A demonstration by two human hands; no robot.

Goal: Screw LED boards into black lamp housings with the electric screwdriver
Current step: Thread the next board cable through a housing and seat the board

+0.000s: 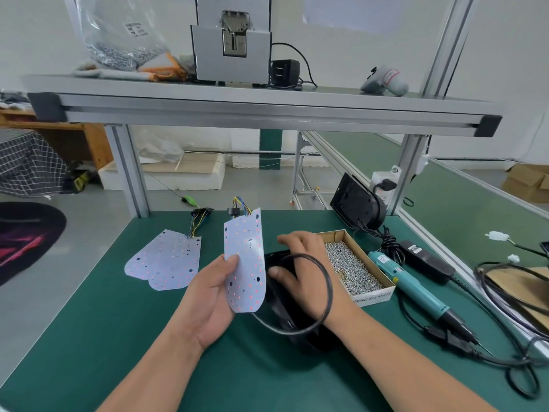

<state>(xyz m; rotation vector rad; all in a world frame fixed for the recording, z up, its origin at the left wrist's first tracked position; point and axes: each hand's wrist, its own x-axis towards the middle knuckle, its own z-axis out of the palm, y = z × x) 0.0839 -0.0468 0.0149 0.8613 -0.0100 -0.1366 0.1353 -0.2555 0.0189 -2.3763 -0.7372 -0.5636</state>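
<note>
My left hand [212,292] pinches a white LED board [245,263] by its left edge and holds it upright above the green table, coloured wires at its top. Just right of it, my right hand [300,263] grips a black lamp housing [285,310] that rests on the table, mostly hidden under my hand and wrist. A black cable [325,281] loops over my right wrist. Two more LED boards [165,261] lie flat at the left. The teal electric screwdriver [416,289] lies on the table to the right, untouched.
An open cardboard box of screws [353,267] sits right beside my right hand. A black power supply [356,203], a black adapter [427,261] and tangled cables [505,304] crowd the right side. An aluminium shelf [261,111] spans overhead.
</note>
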